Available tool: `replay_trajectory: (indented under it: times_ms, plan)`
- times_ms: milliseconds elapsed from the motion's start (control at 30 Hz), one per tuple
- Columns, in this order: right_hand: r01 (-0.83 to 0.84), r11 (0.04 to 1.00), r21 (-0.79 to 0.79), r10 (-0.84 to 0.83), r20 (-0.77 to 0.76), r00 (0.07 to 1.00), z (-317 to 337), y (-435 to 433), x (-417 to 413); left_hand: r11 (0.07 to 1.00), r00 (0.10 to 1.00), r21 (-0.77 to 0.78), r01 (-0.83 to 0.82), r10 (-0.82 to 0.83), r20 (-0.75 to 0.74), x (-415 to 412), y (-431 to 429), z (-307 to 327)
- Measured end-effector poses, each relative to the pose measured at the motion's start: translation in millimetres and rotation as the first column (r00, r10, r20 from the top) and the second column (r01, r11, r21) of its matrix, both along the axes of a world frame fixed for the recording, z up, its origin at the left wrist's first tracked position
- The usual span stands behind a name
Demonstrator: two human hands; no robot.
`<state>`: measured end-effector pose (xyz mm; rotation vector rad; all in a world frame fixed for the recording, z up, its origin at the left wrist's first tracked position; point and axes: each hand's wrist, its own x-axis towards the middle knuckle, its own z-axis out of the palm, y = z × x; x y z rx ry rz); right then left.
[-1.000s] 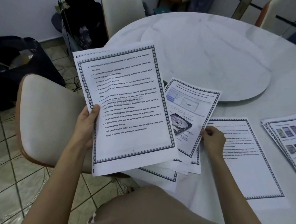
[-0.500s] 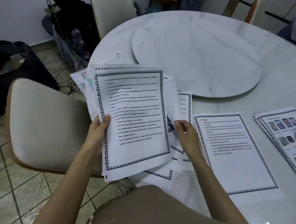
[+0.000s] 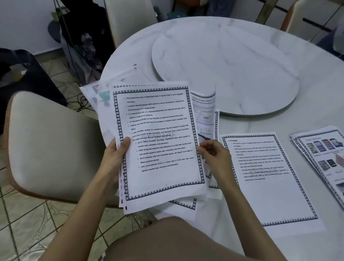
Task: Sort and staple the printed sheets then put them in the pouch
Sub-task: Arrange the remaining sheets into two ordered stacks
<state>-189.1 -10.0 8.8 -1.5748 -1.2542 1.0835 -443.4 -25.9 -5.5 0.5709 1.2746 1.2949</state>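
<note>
Your left hand grips a stack of printed sheets by its left edge, thumb on top, holding it above the near edge of the round white table. Your right hand pinches the stack's right edge with curled fingers. A single sheet lies flat on the table just beside that hand, and another pile lies farther right.

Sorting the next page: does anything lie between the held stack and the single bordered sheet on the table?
Only the right hand, at the right edge of the held stack; nothing else visible blocks the single bordered sheet.
</note>
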Motion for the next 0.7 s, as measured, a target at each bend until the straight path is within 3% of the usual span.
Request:
replay_trajectory:
  times_ms: [300,533,700]
  plan:
    - [-0.016,0.981,-0.193,0.01,-0.036,0.999,-5,5,1,1.0,1.0,0.006,-0.019,0.019,0.023,7,-6,2]
    - [0.007,0.988,-0.154,-0.011,-0.028,1.0,-3,4,7,0.999,0.998,-0.017,-0.041,0.041,-0.04,5,-11,-3]
    - [0.128,0.99,-0.065,-0.127,0.015,0.992,-5,6,29,0.998,0.99,-0.039,-0.043,0.038,-0.137,9,-17,-5]
